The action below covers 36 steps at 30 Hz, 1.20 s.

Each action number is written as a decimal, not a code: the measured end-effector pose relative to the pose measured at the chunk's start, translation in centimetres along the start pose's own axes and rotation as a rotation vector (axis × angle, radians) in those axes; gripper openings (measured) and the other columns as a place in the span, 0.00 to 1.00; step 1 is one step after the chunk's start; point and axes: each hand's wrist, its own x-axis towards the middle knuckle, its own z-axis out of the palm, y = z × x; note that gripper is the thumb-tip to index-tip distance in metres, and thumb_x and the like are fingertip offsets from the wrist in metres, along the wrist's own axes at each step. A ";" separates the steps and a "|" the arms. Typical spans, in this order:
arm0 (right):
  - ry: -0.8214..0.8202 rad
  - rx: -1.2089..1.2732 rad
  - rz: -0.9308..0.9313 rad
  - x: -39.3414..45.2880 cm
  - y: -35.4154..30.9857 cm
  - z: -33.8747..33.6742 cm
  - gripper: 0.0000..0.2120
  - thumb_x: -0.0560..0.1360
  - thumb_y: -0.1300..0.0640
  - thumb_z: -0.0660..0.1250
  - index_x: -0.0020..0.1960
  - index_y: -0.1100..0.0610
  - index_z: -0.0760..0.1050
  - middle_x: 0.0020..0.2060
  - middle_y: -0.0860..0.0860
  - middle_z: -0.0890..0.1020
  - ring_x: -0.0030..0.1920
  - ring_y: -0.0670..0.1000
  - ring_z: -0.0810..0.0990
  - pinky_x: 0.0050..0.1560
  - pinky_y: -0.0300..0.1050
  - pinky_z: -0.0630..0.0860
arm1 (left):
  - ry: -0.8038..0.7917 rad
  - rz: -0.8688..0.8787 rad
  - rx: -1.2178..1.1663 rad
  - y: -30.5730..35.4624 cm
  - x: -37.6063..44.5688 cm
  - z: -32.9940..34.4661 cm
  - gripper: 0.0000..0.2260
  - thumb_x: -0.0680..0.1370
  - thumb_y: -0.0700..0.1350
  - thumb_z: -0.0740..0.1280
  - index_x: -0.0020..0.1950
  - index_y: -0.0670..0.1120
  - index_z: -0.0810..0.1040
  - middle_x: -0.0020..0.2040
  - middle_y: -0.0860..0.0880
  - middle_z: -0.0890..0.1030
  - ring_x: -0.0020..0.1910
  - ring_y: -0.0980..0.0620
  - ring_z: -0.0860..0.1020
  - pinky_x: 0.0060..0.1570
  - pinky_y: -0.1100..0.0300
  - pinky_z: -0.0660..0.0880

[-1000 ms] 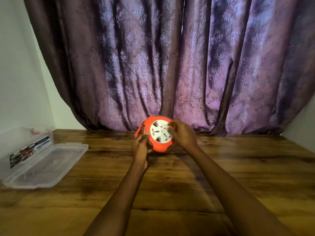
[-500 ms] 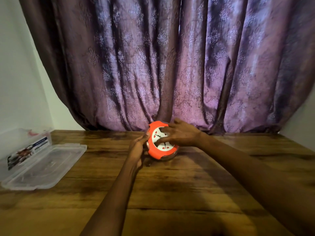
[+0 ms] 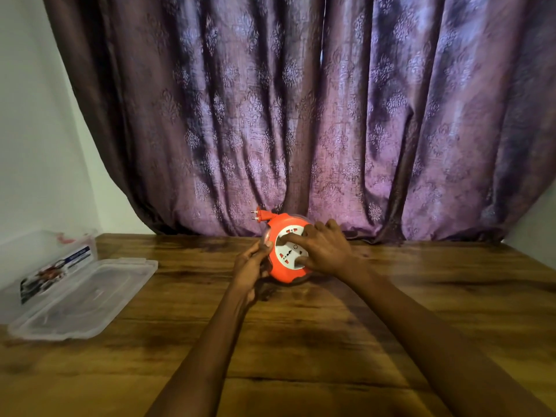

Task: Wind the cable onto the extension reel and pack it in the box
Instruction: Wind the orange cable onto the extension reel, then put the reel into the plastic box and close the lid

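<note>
a round orange plastic extension reel point(image 3: 284, 270) with a white socket face sits at the twelve o'clock end of the dark-grained wooden table point(image 3: 301, 341), tipped up on its edge so the sockets face the camera, close in front of the purple patterned curtain point(image 3: 301, 115). the small red marks on the socket face are too small to read. the left hand point(image 3: 251, 266) is wrapped around the reel's nine o'clock rim, fingers closed on it, while the right hand point(image 3: 326, 251) lies spread across the three o'clock side of the face, one finger pressing near the top of the white disc and the thumb near its bottom edge, so both hands are clamped on the reel. an orange two-pin plug point(image 3: 261, 215) pokes out from the reel at about eleven o'clock, pins pointing left. half a second ago that plug was not visible and the reel leaned flatter; a second ago the reel was held higher off the table. at nine o'clock of the table a clear plastic storage box point(image 3: 45, 260) stands open against the white wall, its hinged clear lid point(image 3: 87, 299) lying flat beside it; a printed label on the box wall shows a dark blue strip and a picture, the wording unreadable. something red shows faintly inside the box, too blurred to name.
</note>
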 end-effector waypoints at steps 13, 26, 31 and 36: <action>0.441 1.436 0.732 -0.8 -1.3 3.2 0.13 0.77 0.65 0.68 0.62 0.59 0.77 0.55 0.55 0.82 0.51 0.49 0.80 0.54 0.47 0.77 | 0.132 -0.014 0.005 2.1 -0.2 -2.1 0.08 0.79 0.48 0.68 0.51 0.45 0.84 0.40 0.47 0.85 0.30 0.54 0.79 0.26 0.65 0.71; -0.232 1.774 0.409 4.6 -9.3 2.0 0.08 0.75 0.45 0.70 0.40 0.46 0.85 0.26 0.46 0.79 0.21 0.41 0.68 0.19 0.35 0.60 | 0.048 -0.127 -0.063 8.4 -4.5 -11.0 0.16 0.77 0.45 0.70 0.62 0.40 0.82 0.58 0.37 0.84 0.60 0.38 0.82 0.63 0.42 0.77; -0.275 1.858 0.541 7.2 -15.5 1.8 0.13 0.74 0.42 0.70 0.46 0.52 0.82 0.23 0.48 0.74 0.19 0.46 0.65 0.21 0.34 0.57 | 0.819 0.406 0.611 12.8 -6.9 -17.7 0.09 0.80 0.41 0.66 0.56 0.39 0.83 0.53 0.38 0.84 0.53 0.37 0.81 0.54 0.45 0.80; -0.191 1.927 0.653 8.2 -20.2 2.6 0.14 0.77 0.45 0.68 0.48 0.56 0.81 0.21 0.53 0.71 0.16 0.49 0.65 0.18 0.33 0.58 | 1.315 0.502 1.170 15.2 -10.1 -24.9 0.22 0.75 0.43 0.71 0.68 0.41 0.75 0.73 0.34 0.68 0.70 0.31 0.68 0.71 0.43 0.63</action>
